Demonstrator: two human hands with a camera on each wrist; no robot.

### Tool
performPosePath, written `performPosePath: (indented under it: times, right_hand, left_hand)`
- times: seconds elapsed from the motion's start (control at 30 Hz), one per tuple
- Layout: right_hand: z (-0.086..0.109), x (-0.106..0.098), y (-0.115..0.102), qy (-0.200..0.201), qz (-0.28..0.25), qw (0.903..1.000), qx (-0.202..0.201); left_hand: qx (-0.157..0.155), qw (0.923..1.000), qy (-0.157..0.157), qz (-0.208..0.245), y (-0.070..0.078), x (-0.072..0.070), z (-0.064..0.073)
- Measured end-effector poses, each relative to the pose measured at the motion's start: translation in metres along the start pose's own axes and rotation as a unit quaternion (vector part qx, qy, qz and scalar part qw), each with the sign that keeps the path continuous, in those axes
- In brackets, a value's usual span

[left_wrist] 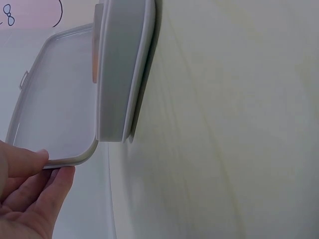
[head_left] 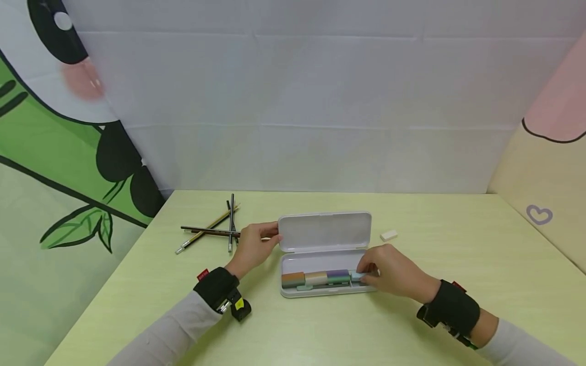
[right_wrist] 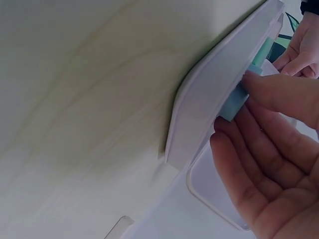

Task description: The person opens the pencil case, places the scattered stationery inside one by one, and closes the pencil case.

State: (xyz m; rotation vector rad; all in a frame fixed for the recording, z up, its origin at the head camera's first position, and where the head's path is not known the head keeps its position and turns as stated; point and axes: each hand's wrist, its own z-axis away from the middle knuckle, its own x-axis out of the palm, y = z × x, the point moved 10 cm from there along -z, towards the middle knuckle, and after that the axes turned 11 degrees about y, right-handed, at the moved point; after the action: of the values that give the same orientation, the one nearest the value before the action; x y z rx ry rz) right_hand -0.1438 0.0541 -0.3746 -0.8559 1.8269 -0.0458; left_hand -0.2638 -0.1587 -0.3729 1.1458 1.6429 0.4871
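A white pencil case [head_left: 327, 292] lies open on the table, its lid [head_left: 325, 233] raised at the back. My left hand [head_left: 256, 246] pinches the lid's left edge between thumb and fingers, as the left wrist view shows close up. Over the right end of the case, my right hand [head_left: 396, 269] pinches a small light blue block [right_wrist: 234, 102] between thumb and fingertips, right at the case's rim. Left of it inside the case sit an orange-and-green block [head_left: 293, 280], a cream one [head_left: 316, 278] and a purple-and-green one [head_left: 338, 277].
Several pencils [head_left: 212, 223] lie crossed in a loose pile behind and left of my left hand. A small white eraser-like block [head_left: 388, 235] rests to the right of the lid. Fabric with printed figures [head_left: 82, 132] hangs around the table.
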Motion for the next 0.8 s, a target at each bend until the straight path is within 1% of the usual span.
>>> performPosePath:
  times: [0.27,0.4,0.63,0.8]
  right_hand:
    - [0.0005,0.0035,0.001,0.006,0.015,0.9999,0.002]
    - [0.0006,0.0048,0.0009,0.014,0.024,0.9996,0.002]
    - [0.0012,0.0065,0.0019,0.027,0.024,0.9993,0.007]
    - [0.0007,0.0048,0.0022,0.022,0.021,0.9995,0.008]
  left_hand:
    - [-0.006,1.0,-0.001,0.001,-0.0013,0.0005,0.0011]
    - [-0.003,1.0,-0.001,0.001,-0.001,0.0001,0.0012]
    - [0.002,1.0,0.0,-0.002,-0.0002,-0.0013,0.0008]
    - [0.002,1.0,0.001,-0.003,0.0003,-0.0018,0.0006]
